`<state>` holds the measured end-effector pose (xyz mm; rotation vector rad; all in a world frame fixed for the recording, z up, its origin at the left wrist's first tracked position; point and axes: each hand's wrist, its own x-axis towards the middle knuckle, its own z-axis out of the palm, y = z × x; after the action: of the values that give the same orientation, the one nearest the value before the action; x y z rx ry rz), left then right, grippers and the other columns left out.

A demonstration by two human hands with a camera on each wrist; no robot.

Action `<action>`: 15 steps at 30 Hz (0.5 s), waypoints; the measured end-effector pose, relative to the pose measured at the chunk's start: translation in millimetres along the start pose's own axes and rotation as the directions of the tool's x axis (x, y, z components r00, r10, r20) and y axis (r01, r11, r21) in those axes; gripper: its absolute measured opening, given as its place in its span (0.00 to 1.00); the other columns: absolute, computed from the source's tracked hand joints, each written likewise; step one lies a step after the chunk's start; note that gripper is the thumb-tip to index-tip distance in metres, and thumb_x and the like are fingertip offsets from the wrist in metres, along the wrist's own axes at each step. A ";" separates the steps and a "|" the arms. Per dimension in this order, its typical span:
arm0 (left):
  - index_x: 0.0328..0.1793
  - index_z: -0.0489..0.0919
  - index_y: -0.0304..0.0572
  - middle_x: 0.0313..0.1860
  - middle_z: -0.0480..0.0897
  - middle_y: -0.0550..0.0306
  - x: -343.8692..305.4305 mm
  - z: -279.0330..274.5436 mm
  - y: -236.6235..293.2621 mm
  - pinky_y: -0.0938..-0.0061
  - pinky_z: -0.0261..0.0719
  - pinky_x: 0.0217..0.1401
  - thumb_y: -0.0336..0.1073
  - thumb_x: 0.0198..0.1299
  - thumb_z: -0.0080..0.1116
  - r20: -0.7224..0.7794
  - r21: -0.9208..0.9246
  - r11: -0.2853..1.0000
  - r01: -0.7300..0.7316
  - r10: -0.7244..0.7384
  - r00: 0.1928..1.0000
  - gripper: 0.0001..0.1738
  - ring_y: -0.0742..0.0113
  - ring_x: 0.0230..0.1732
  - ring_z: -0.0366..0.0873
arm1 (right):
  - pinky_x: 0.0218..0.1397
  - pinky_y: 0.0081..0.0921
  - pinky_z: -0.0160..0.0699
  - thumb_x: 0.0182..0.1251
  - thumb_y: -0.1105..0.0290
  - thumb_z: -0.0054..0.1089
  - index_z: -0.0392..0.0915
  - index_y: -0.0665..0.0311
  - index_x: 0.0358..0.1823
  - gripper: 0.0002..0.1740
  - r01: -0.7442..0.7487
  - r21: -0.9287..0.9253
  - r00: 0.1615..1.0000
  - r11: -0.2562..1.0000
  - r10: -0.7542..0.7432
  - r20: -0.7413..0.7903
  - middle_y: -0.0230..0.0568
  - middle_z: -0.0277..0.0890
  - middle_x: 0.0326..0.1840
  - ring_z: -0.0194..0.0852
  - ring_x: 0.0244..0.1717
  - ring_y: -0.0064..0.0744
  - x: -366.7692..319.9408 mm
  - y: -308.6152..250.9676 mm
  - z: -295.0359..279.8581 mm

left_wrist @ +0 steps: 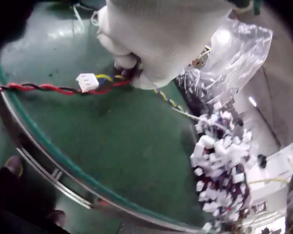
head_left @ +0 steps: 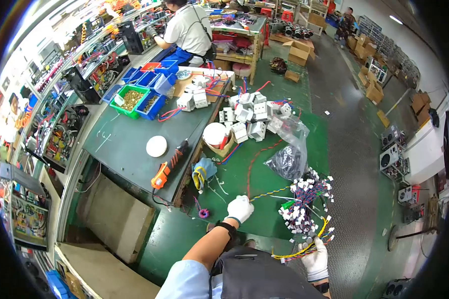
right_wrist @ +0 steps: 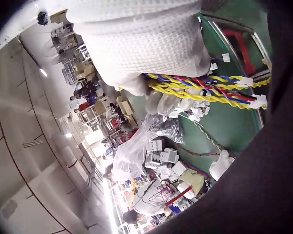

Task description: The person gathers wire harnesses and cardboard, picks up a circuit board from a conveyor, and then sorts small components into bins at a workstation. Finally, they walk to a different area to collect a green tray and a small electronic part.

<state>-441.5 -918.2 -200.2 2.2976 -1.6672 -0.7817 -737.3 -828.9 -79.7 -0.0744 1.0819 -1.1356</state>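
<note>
My gloved left hand (head_left: 240, 209) pinches twisted wires at the near edge of the green table. In the left wrist view a red-black twisted wire (left_wrist: 44, 88) and a white connector (left_wrist: 87, 82) on a yellow-blue wire stick out from its fingers. That yellow-blue twisted wire (head_left: 270, 193) runs right to a heap of wire harnesses (head_left: 307, 202) with many white plugs. Beside the heap's near side, my gloved right hand (head_left: 315, 260) grips a bundle of twisted wires (right_wrist: 200, 90), mostly yellow, with red and blue strands. White plugs (right_wrist: 258, 101) end the bundle.
Behind the heap lie a clear plastic bag (head_left: 289, 154) and stacked white-grey switch blocks (head_left: 254, 114). An orange power tool (head_left: 167, 169), a white round lid (head_left: 156, 146) and parts bins (head_left: 130, 101) stand on the left bench. A person (head_left: 189, 32) works beyond.
</note>
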 end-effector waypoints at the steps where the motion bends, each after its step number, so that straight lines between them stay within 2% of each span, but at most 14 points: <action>1: 0.40 0.80 0.37 0.30 0.82 0.43 -5.5 -3.2 -1.9 0.62 0.81 0.38 0.38 0.54 0.51 -0.038 -0.158 0.986 -0.055 0.050 0.998 0.14 0.53 0.35 0.84 | 0.52 0.43 0.69 0.68 0.62 0.55 0.75 0.59 0.47 0.12 -0.001 -0.003 0.999 1.000 0.001 0.041 0.31 0.73 0.32 0.70 0.37 0.33 3.4 2.5 3.0; 2: 0.40 0.78 0.35 0.30 0.82 0.44 -21.3 -46.3 16.4 0.62 0.80 0.34 0.41 0.56 0.50 0.209 -0.419 0.900 0.119 -0.032 0.977 0.16 0.54 0.30 0.83 | 0.53 0.44 0.69 0.68 0.62 0.55 0.75 0.59 0.46 0.11 -0.003 -0.005 0.997 1.000 0.003 0.082 0.31 0.74 0.34 0.70 0.38 0.33 7.2 5.8 6.1; 4: 0.42 0.77 0.34 0.27 0.81 0.45 -41.9 -77.9 29.0 0.62 0.79 0.31 0.43 0.57 0.50 0.314 -0.551 0.832 0.063 0.137 0.940 0.18 0.55 0.26 0.82 | 0.55 0.46 0.69 0.68 0.61 0.55 0.75 0.59 0.49 0.13 -0.061 -0.022 0.995 0.998 0.063 0.076 0.35 0.75 0.38 0.71 0.41 0.36 20.4 15.4 9.4; 6: 0.42 0.76 0.35 0.25 0.80 0.46 -69.4 -101.2 48.0 0.60 0.78 0.30 0.43 0.59 0.50 0.250 -0.594 0.799 -0.091 0.291 0.923 0.16 0.54 0.25 0.82 | 0.57 0.48 0.69 0.68 0.61 0.55 0.74 0.59 0.51 0.14 -0.125 -0.046 0.989 0.991 0.128 0.067 0.38 0.76 0.42 0.72 0.43 0.38 26.5 24.5 22.9; 8: 0.42 0.74 0.37 0.25 0.79 0.44 -91.0 -89.6 49.0 0.57 0.77 0.31 0.42 0.60 0.51 0.165 -0.553 0.737 -0.389 0.554 0.816 0.14 0.50 0.26 0.81 | 0.60 0.50 0.68 0.69 0.60 0.54 0.70 0.59 0.58 0.20 -0.186 -0.038 0.963 0.982 0.190 0.191 0.44 0.73 0.50 0.71 0.49 0.44 28.0 35.0 59.1; 9: 0.42 0.73 0.38 0.26 0.79 0.43 -101.7 -87.9 50.6 0.55 0.76 0.33 0.42 0.61 0.51 0.204 -0.484 0.759 -0.434 0.581 0.788 0.14 0.47 0.28 0.80 | 0.61 0.50 0.68 0.70 0.58 0.54 0.67 0.60 0.62 0.23 -0.202 -0.028 0.947 0.979 0.203 0.249 0.48 0.72 0.54 0.70 0.51 0.47 27.5 40.6 77.2; 10: 0.42 0.72 0.40 0.28 0.79 0.42 -110.1 -85.8 50.5 0.54 0.75 0.34 0.42 0.61 0.52 0.246 -0.414 0.773 -0.481 0.603 0.759 0.13 0.45 0.30 0.80 | 0.59 0.49 0.70 0.70 0.58 0.54 0.67 0.62 0.60 0.23 -0.148 -0.093 0.944 0.985 0.169 0.283 0.48 0.71 0.52 0.69 0.52 0.46 15.8 41.2 108.4; 11: 0.42 0.72 0.41 0.28 0.79 0.41 -113.8 -78.3 44.0 0.53 0.75 0.35 0.43 0.61 0.54 0.242 -0.405 0.752 -0.520 0.637 0.732 0.14 0.42 0.33 0.79 | 0.57 0.47 0.71 0.70 0.58 0.55 0.68 0.62 0.59 0.22 -0.165 -0.143 0.930 0.976 0.203 0.308 0.45 0.72 0.48 0.71 0.49 0.44 23.9 46.3 107.1; 12: 0.42 0.72 0.41 0.28 0.79 0.41 -115.0 -82.4 39.7 0.53 0.75 0.35 0.43 0.61 0.54 0.238 -0.409 0.757 -0.510 0.627 0.741 0.14 0.42 0.33 0.79 | 0.54 0.46 0.73 0.70 0.58 0.55 0.69 0.62 0.58 0.22 -0.179 -0.190 0.915 0.965 0.234 0.329 0.43 0.74 0.44 0.73 0.46 0.42 35.7 50.8 103.6; 14: 0.44 0.72 0.42 0.29 0.79 0.41 -116.1 -98.4 28.9 0.54 0.75 0.36 0.44 0.61 0.54 0.263 -0.447 0.694 -0.565 0.706 0.658 0.14 0.42 0.34 0.79 | 0.49 0.43 0.75 0.69 0.59 0.56 0.71 0.61 0.56 0.19 -0.197 -0.277 0.905 0.940 0.283 0.317 0.35 0.75 0.35 0.74 0.36 0.36 50.8 47.9 100.3; 15: 0.45 0.74 0.42 0.31 0.80 0.42 -114.6 -106.0 23.8 0.55 0.75 0.38 0.45 0.62 0.53 0.300 -0.516 0.702 -0.492 0.685 0.664 0.15 0.42 0.36 0.80 | 0.40 0.37 0.74 0.70 0.59 0.55 0.72 0.61 0.52 0.16 -0.202 -0.279 0.944 0.939 0.263 0.200 0.28 0.71 0.26 0.70 0.27 0.28 44.9 44.8 115.8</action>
<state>-431.7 -835.5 -66.0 1.1814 -2.0458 -1.4122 -622.6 -893.8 -72.9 -0.2697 0.9894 -0.7471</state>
